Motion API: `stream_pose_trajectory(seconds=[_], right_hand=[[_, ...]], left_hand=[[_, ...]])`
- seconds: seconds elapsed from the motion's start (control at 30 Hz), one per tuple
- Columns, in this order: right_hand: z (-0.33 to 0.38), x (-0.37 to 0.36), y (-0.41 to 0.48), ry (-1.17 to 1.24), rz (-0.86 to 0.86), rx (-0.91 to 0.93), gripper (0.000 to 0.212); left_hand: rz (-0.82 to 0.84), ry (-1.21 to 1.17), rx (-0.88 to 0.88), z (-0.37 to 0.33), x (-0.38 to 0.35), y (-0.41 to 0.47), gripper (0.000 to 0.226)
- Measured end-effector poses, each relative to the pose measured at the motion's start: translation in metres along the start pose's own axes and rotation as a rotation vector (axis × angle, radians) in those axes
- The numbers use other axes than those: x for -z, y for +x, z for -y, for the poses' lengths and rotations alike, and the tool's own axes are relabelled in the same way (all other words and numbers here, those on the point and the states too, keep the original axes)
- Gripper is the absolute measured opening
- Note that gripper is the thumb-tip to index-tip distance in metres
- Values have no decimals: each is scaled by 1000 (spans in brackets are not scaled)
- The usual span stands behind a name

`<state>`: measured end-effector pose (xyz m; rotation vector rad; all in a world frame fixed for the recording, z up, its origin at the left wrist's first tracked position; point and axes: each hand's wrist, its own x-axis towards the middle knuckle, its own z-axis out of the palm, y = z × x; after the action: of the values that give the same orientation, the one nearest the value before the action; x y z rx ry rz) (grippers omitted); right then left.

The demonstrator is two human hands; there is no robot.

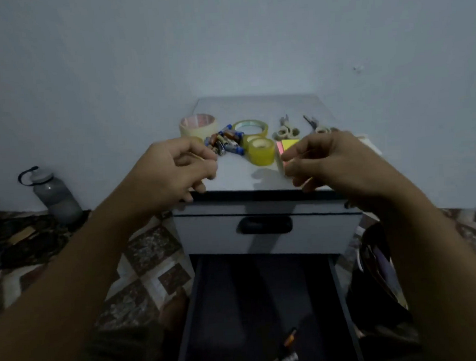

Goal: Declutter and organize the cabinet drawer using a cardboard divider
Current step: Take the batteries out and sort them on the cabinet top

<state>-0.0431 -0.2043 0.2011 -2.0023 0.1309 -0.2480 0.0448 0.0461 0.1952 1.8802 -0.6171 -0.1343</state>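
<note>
The white cabinet stands against the wall. Its upper drawer is closed, and the lower drawer is pulled out towards the person. That open drawer is dark inside, with a few loose batteries near its front end.

Both bare forearms reach over the open drawer, and the hands hover above the cabinet's front edge, well above the drawer. The left hand has its fingers curled and pinches a thin tan strand between thumb and forefinger. The right hand has bent fingers just in front of a pad of sticky notes. I cannot tell whether it grips anything.

On the cabinet top, beyond the hands, lie a masking tape roll, a wide clear tape roll and a smaller yellowish tape roll. A heap of batteries lies between the masking tape and the clear tape. Two pairs of scissors lie farther right.

A grey water bottle stands on the floor to the left.
</note>
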Motion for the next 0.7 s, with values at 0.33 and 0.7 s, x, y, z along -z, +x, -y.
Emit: stream_pose_trajectory(seconds=[0.33,0.7], right_hand=[[-176,-84,-89,-56,273,-437,30],[-279,-121,-134,-514,386,-513,85]], left_hand=[[368,54,379,136,-113,-85,25],[696,377,350,232,-190,-132,79]])
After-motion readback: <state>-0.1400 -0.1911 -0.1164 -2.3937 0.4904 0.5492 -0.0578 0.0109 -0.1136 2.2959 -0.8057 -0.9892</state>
